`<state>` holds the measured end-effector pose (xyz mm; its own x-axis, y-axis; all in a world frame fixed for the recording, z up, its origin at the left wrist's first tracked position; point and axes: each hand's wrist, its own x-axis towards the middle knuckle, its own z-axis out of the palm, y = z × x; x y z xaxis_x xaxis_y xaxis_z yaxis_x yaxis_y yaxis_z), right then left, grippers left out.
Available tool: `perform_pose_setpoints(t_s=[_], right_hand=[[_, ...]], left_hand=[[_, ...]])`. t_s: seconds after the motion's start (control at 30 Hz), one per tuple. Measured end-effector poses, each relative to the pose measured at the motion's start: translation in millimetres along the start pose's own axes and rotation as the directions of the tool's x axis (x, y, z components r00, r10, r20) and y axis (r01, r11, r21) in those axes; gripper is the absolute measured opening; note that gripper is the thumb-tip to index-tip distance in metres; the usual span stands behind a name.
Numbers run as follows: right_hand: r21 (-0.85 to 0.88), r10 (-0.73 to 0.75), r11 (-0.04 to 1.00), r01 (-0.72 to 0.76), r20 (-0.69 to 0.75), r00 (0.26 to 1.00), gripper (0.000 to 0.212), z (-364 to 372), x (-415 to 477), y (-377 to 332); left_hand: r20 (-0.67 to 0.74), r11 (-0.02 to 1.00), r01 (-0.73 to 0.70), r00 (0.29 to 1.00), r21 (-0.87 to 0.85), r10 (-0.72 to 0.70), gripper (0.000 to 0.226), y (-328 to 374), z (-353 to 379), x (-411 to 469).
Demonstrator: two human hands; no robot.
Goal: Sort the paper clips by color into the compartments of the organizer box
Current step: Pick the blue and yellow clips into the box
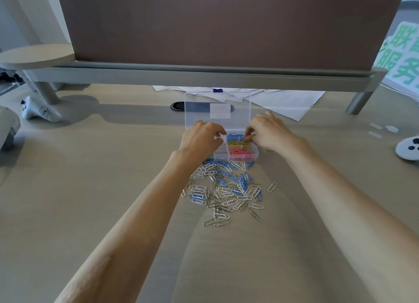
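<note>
Forearms reach past the pile of blue and silver clips lying just before the box; left hand curls over its left cells; right hand pinches above the blue cell, though I cannot tell whether either holds anything; release low, clear of the yellow cell.

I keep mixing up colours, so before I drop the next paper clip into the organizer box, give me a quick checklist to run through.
1. Lid of the organizer box open: ok.
2. Blue clips, yellow clips and pink clips each in their own compartment: ok.
3. Spare compartment free: ok, one looks empty.
4. Clip in right hand: cannot tell, curled fingers hide it.
5. Left hand clear of the box: not ok, it covers the left compartments.
6. Loose pile finished: not ok, blue, white and silver clips remain.
</note>
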<state>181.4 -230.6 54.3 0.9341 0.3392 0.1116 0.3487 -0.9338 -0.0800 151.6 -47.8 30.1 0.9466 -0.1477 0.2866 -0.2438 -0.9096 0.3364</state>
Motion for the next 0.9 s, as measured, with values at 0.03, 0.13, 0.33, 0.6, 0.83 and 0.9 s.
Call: perform_pose_setpoints(t_s=[0.03,0.13,0.33,0.6,0.83,0.9], right_hand=[[0.015,0.004,1.0,-0.003,-0.015,1.0,0.013,-1.2,0.3,0.4],[0.013,0.002,1.0,-0.001,-0.016,1.0,0.01,-3.1,2.3,1.1],[0.07,-0.003,0.997,0.014,-0.162,0.987,0.011,9.8,4.1,1.7],[0.326,0.022,0.942,0.083,-0.305,0.952,0.009,12.8,-29.3,-0.6],[0.444,0.109,0.889,-0.117,0.043,0.993,0.013,-4.5,-86.4,-15.1],[0.432,0.123,0.889,-0.153,0.095,0.988,0.019,-6.7,-96.3,-21.1]], left_hand=[[-0.001,1.0,-0.003,1.0,0.001,0.003,0.028,0.1,-0.5,-0.2],[-0.004,1.0,-0.004,1.0,0.007,0.004,0.027,0.5,-1.5,-1.3],[-0.081,0.998,0.018,0.996,-0.054,-0.022,0.021,0.3,-8.3,-12.3],[-0.005,0.983,-0.035,0.999,-0.181,0.035,0.016,-3.8,-36.8,-43.7],[0.302,0.987,-0.051,0.949,-0.15,0.094,0.014,6.4,-46.7,-68.4],[0.318,0.988,-0.049,0.943,-0.149,0.095,0.014,8.2,-49.4,-70.0]])
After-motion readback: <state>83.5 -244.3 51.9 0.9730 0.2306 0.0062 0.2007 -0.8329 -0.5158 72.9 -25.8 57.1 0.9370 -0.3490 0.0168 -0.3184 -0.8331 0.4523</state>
